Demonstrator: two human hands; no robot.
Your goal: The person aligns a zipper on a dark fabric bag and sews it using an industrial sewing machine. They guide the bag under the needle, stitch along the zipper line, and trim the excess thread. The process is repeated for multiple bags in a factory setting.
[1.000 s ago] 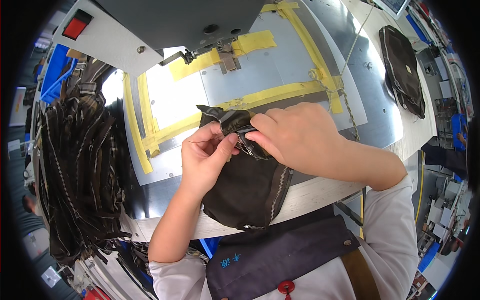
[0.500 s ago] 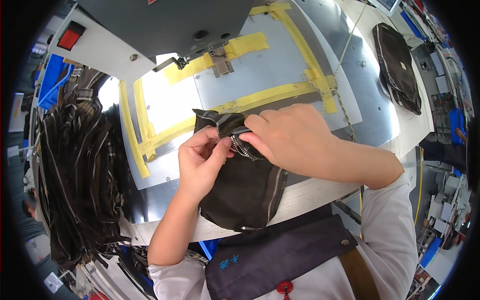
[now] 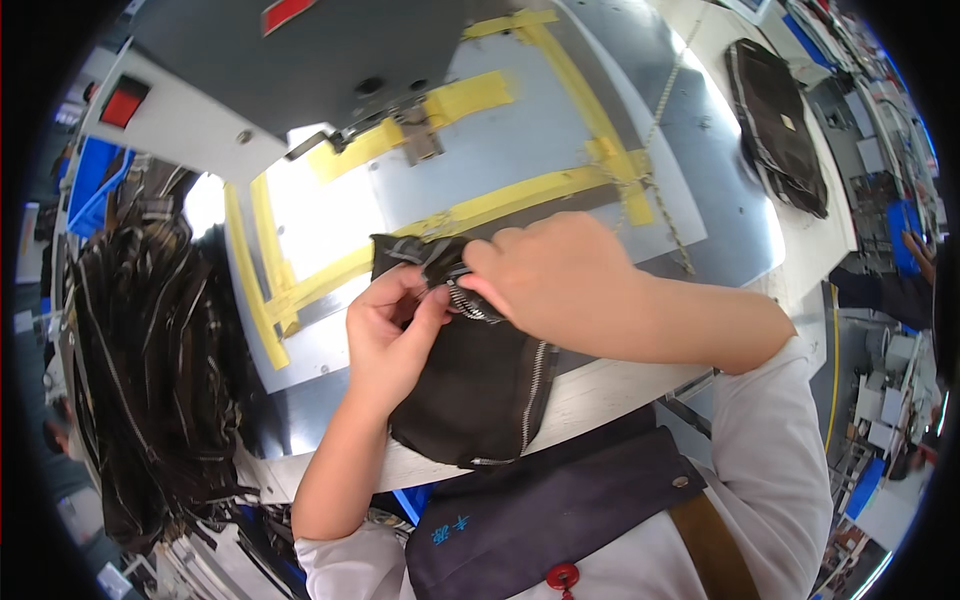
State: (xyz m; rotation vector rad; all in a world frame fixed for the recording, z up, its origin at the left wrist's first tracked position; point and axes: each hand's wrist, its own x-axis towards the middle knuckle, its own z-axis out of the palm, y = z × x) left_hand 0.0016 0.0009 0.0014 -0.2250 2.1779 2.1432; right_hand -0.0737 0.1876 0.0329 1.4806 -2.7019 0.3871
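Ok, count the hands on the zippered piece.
2: the left hand pinching the far part of the zippered piece, the right hand gripping it further right. None seems hidden.

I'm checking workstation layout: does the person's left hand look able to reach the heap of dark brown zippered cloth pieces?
Likely yes, once freed: the left hand pinches a dark zippered cloth piece, but nothing seems to stand between hand and heap.

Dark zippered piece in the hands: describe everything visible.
The dark zippered piece looks like soft fabric, brownish-black, with paler stripes at the top. Silvery metal teeth edge its right side; more curve through its bunched upper end, held by the left-hand grip and right-hand grip. Its flatter lower part reaches the pale table edge.
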